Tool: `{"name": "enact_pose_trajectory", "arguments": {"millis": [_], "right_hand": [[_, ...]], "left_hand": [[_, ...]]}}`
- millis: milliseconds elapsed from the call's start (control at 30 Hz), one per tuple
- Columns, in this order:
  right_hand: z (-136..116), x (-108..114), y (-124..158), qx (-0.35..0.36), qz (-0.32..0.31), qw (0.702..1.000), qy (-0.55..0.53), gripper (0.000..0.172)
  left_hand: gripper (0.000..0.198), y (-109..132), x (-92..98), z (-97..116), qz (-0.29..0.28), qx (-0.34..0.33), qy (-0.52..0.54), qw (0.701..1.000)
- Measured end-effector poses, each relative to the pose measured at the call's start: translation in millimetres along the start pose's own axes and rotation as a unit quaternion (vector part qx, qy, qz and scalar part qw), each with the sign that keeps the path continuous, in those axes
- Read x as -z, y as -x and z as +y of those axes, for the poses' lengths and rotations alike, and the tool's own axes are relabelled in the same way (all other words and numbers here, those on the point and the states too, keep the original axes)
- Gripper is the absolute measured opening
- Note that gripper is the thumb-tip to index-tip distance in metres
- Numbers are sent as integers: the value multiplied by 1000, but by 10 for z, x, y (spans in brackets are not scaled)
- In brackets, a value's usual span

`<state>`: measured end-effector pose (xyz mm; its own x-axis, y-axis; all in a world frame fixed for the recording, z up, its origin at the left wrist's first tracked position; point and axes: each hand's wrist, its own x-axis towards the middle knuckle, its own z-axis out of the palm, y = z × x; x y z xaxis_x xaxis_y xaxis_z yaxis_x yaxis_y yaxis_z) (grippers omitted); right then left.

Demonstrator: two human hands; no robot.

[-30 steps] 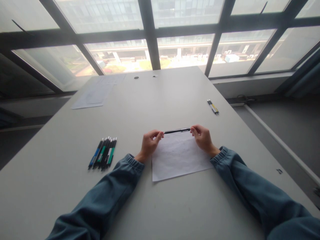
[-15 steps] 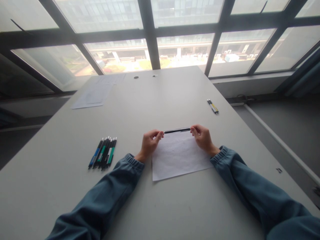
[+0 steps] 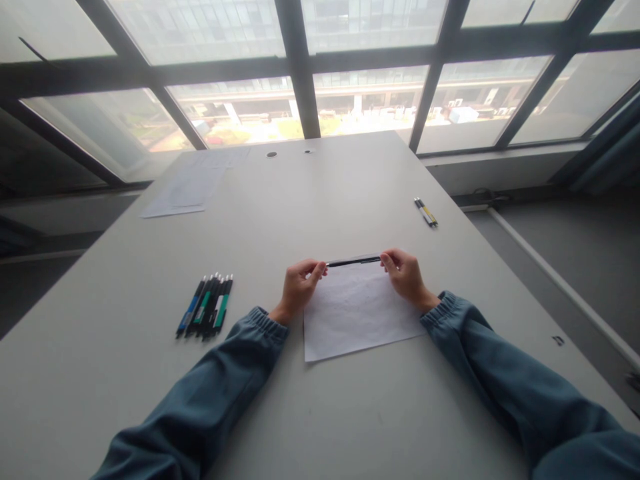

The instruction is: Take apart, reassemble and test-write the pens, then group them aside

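A black pen (image 3: 353, 261) is held level between both hands, just above the far edge of a white sheet of paper (image 3: 357, 317). My left hand (image 3: 299, 287) pinches the pen's left end with curled fingers. My right hand (image 3: 406, 275) pinches its right end the same way. Both wrists rest at the sheet's sides on the grey table (image 3: 320, 193).
A row of several pens (image 3: 206, 305) with blue, green and black grips lies to the left. A yellow-and-black pen (image 3: 426, 213) lies near the table's right edge. Papers (image 3: 190, 187) sit at the far left by the windows. The floor drops off on the right.
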<state>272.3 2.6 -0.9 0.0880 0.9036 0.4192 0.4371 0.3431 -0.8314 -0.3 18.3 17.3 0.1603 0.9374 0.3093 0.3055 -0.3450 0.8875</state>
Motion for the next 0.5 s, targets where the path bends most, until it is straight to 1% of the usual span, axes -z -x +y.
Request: {"name": "enact_pose_trajectory", "arguments": {"millis": [300, 500], "right_hand": [[-6, 2, -5, 0, 0, 1000, 4, 39], [18, 1, 1, 0, -2, 1000, 7, 40]], "left_hand": [[38, 6, 2, -26, -2, 3, -1, 1000], [39, 7, 4, 16, 0, 3, -1, 1000]]}}
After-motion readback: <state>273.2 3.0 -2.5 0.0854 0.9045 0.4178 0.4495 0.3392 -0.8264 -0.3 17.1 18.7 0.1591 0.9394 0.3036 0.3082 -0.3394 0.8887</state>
